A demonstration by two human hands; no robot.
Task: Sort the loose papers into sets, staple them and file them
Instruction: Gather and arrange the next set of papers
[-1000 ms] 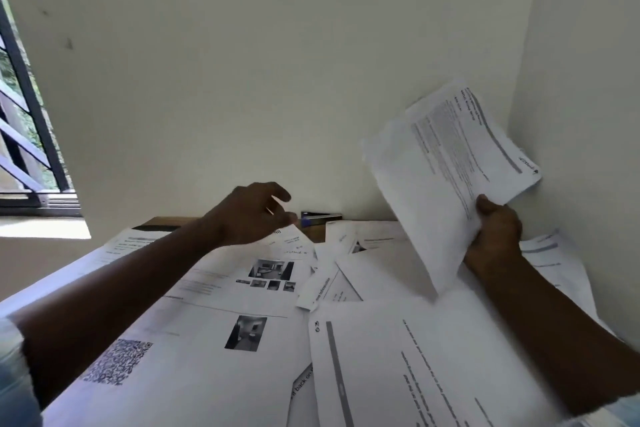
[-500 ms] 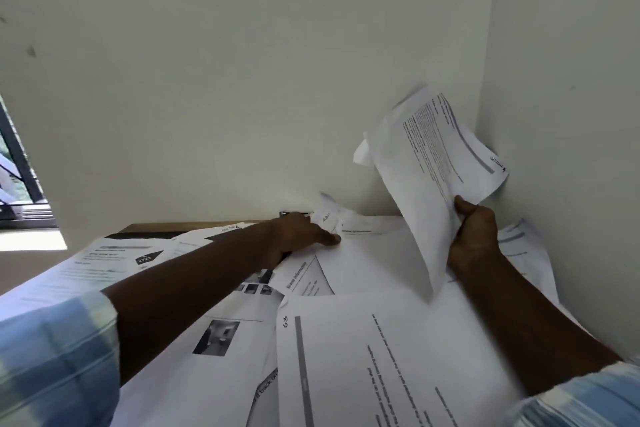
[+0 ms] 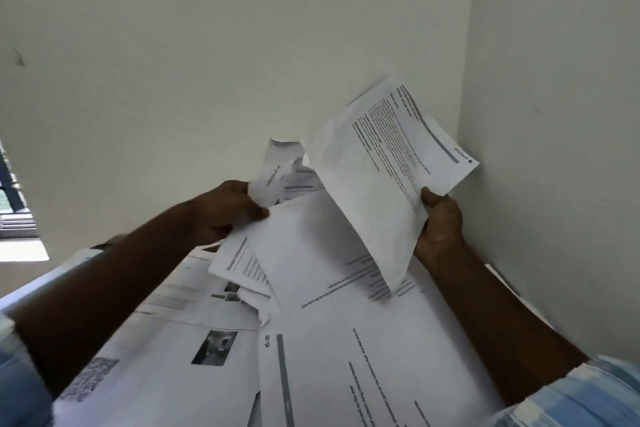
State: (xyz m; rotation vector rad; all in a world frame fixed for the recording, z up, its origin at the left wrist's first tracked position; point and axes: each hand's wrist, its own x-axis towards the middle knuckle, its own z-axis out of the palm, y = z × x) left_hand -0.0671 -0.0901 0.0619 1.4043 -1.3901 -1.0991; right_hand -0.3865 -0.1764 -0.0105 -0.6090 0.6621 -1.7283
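Two pale walls, the rear wall (image 3: 207, 45) and the right wall (image 3: 554, 80), met above the surface's far right corner. The loose papers (image 3: 322, 288) covered the surface in overlapping layers, too many and too overlapped to count. Nearest lay one sheet marked "63" (image 3: 363, 374) with a grey bar down its left side. Beside it, toward the left edge, lay a sheet with a small photo (image 3: 166, 340) and a blurred patterned square. One sheaf (image 3: 384, 191) of printed pages stood tilted above the far right corner, close to the right wall; at least two pages showed in it. The right hand (image 3: 441, 229) gripped its lower right edge, thumb on the front and fingers behind. The left hand (image 3: 225, 211), over the far middle of the surface, curled its fingers round one crumpled sheet (image 3: 277, 170) while its thumb lay against the lifted edge of a larger page below. Two blue checked sleeves (image 3: 571, 399) showed at the near corners. A sliver of one window (image 3: 14, 204) showed beyond the left edge.
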